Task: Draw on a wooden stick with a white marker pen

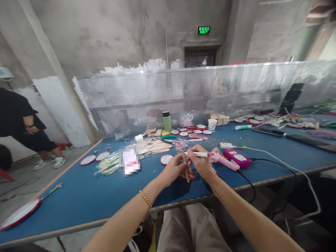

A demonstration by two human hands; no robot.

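My left hand [175,168] is closed around a flat wooden craft stick [187,173], which it keeps tilted just above the table near the front edge. In my right hand [201,163] is a white marker pen with a red end [200,154], gripped like a writing tool. The pen's tip end is close to the upper part of the stick; whether they touch I cannot tell. Just left of my hands lies a small round white disc with a red rim [166,160]. Behind them is a heap of colourful small strips [181,145].
A pink glue gun [226,161] and purple box [237,158] with cables lie right. Loose wooden sticks [159,146], wrapped sticks [107,163] and a blurred bright rectangle [131,161] lie left. A green bottle [166,121] and paper cup [212,124] stand behind. A person [23,122] stands far left.
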